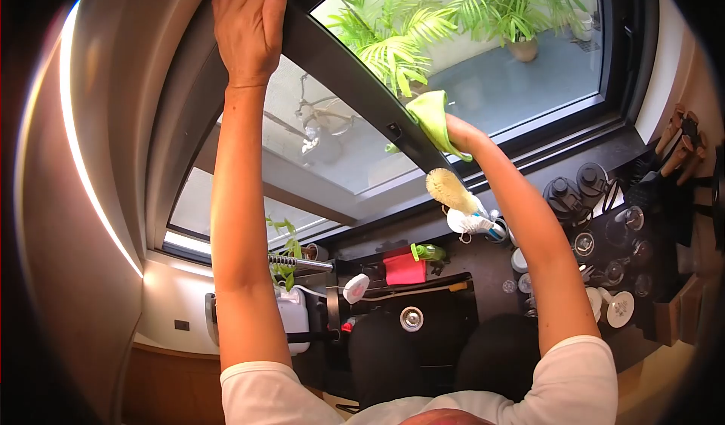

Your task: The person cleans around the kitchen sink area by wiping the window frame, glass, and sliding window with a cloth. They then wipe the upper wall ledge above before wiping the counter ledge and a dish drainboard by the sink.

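My left hand (249,32) is raised high at the upper left, its palm side against the dark window frame (302,36). Its fingers are stretched out, with the tips cut off by the top edge of the view. In my right hand (463,136) is a bright green cloth (430,117), held against the upright edge of the window sash (362,85). The cloth hides most of the fingers of that hand. A small dark latch (393,129) sits on the sash, left of the cloth.
Below the window are a black sink (445,327), a faucet (302,262), a pink cloth (405,268) and a green bottle (428,252). Brushes (449,191) stand below my right hand. Glassware (615,272) and dark bottles (566,197) crowd the right counter. Potted palms (521,47) stand outside.
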`<state>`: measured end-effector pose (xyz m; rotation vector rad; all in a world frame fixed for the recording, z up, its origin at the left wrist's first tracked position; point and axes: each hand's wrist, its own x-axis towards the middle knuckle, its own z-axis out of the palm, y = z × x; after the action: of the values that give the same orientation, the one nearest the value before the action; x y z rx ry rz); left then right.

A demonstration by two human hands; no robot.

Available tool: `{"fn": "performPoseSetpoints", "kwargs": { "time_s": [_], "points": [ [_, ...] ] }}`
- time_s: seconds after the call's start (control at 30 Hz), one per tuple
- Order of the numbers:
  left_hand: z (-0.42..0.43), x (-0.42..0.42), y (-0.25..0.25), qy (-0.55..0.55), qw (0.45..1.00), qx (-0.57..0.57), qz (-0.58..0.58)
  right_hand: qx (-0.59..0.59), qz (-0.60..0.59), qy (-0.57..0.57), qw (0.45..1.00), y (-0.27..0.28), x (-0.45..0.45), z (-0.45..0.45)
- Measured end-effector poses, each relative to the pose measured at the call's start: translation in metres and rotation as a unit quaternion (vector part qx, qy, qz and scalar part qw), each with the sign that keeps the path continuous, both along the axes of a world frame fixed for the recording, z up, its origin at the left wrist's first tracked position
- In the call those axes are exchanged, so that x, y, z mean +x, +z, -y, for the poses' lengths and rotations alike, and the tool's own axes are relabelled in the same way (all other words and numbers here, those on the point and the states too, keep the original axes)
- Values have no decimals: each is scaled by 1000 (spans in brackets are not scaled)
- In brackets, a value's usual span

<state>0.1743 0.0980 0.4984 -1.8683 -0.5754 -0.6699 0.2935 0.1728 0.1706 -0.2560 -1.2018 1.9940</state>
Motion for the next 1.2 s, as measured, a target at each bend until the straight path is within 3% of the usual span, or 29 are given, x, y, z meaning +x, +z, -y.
{"fn": "performPoseSetpoints", "kwargs": {
  "time_s": [0.13,0.2,0.27,0.33,0.4,0.5,0.6,0.87,0.93,1.0,1.03,1.07,1.13,1.17,1.2],
  "points": [
    [-2,-1,-1,11,1000,0,5,20,35,-70,997,36,23,20],
    [0,1,-2,-4,1000,-12,17,154,60,-95,982,38,20,10],
    [-2,0,-2,-7,1000,-10,13,184,87,-117,972,55,22,25],
    [-4,-1,-1,-7,1000,-2,10,194,-8,-114,974,30,18,20],
    [-4,0,-4,-4,1000,3,11,205,21,-74,976,-6,21,10],
    [-3,0,-4,1,1000,9,14,89,29,-20,995,-44,22,8],
    [-3,-1,-3,-3,1000,9,8,139,65,-16,988,-34,25,8],
    [-13,-9,-1,-24,999,37,-10,75,20,-54,996,-39,24,13],
    [-9,-8,-2,-15,999,30,-9,62,20,-115,991,-38,28,14],
    [-5,-11,-1,-67,994,-71,44,28,-45,-223,973,-25,41,27],
    [-2,-10,-12,-151,971,-141,119,17,-147,-221,964,-16,51,32],
    [5,-12,-25,-143,973,-119,136,3,-247,-217,944,-13,63,36],
    [31,-21,-66,-126,975,-78,167,48,-272,-270,922,-17,85,28],
    [46,-25,-97,-127,960,-97,232,38,-299,-226,926,3,100,46],
    [64,-30,-135,-128,940,-112,296,31,-312,-326,892,26,99,66]
  ]
}}
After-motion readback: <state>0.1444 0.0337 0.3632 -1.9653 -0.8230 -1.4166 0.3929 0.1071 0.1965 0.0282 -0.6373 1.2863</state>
